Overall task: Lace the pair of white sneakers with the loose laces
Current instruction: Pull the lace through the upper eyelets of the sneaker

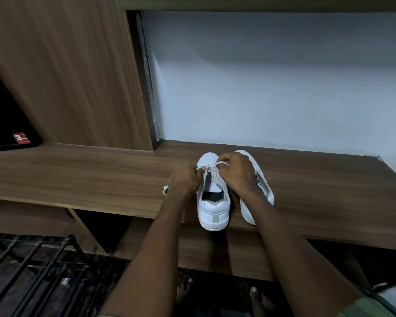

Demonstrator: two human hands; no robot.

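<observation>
Two white sneakers stand side by side on a wooden shelf (101, 177), heels toward me. The left sneaker (213, 209) has a white lace (212, 173) partly threaded across its lower eyelets. My left hand (185, 179) pinches one end of that lace at the shoe's left side. My right hand (237, 172) grips the other end, which loops over the toe area. The right sneaker (264, 186) lies behind my right hand and wrist, largely hidden. A second loose lace (165, 189) peeks out on the shelf beside my left wrist.
A wood panel (66, 76) rises at the left, and a pale wall (272, 88) backs the shelf. A dark screen (7, 124) with a red sticker sits far left. Below are a black metal rack (32, 266) and my bare feet (220, 296) on a dark floor.
</observation>
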